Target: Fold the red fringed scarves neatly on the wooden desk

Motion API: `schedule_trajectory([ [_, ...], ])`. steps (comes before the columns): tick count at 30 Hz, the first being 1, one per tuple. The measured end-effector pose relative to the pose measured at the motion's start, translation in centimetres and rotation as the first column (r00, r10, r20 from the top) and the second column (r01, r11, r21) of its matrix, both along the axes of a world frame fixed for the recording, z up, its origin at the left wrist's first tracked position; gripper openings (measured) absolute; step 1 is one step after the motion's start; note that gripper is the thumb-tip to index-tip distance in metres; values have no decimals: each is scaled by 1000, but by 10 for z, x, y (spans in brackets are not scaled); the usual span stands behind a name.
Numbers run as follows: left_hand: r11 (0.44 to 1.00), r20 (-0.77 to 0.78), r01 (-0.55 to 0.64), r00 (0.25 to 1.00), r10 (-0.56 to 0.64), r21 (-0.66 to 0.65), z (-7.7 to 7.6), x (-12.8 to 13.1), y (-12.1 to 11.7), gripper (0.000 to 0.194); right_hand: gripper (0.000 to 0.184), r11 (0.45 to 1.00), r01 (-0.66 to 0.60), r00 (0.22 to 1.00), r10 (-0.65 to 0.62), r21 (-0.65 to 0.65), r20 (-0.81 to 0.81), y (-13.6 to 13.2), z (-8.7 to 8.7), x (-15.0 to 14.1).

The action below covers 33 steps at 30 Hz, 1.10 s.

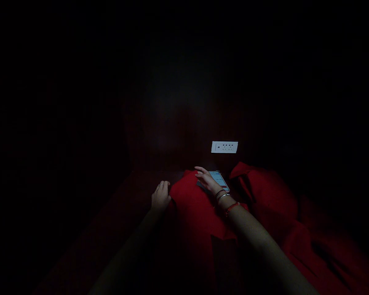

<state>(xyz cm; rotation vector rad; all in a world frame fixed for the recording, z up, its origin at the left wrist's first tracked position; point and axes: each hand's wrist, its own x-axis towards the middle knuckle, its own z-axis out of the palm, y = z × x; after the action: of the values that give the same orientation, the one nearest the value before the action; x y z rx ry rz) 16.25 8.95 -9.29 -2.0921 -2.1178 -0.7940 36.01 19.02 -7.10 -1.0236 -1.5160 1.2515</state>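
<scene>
A piece of red cloth [190, 205] lies on the dark surface in front of me, with an angular cut-like edge low on its right. My left hand [160, 196], wearing a ring, has its fingers curled in at the cloth's left edge, thumb side against it. Over the cloth's upper right part is my right hand [205, 179], fingers stretched and apart, with bracelets on the wrist. Just beyond that hand a phone [219, 180] with a lit screen lies flat, partly covered by the hand and wrist.
More red cloth [273, 196] lies bunched and folded on the right, passing under my right forearm. A white socket panel [224, 147] is set in the dark wall behind. The surroundings are very dark, so little else can be made out.
</scene>
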Motion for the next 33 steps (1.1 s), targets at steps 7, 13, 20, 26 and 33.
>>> schedule_trajectory([
  [7, 998, 217, 10, 976, -24, 65, -14, -15, 20, 6, 30, 998, -32, 989, 24, -57, -145, 9, 13, -25],
  [13, 975, 173, -169, 966, 193, -146, -21, -27, 15, 9, 30, 999, -36, 999, 36, -8, -27, 12, 13, -40],
  [20, 953, 214, -150, 954, 209, -264, -18, -29, 15, 16, 37, 995, -81, 996, 78, 61, 48, 15, 18, -63],
  [26, 957, 9, -180, 982, 188, -229, -14, -30, 7, 17, 43, 992, -89, 992, 81, 88, 98, 19, 19, -77],
  [33, 979, 141, -32, 988, 60, -199, -16, -56, -15, 15, 46, 994, -76, 990, 65, 82, 126, 22, 5, -95],
])
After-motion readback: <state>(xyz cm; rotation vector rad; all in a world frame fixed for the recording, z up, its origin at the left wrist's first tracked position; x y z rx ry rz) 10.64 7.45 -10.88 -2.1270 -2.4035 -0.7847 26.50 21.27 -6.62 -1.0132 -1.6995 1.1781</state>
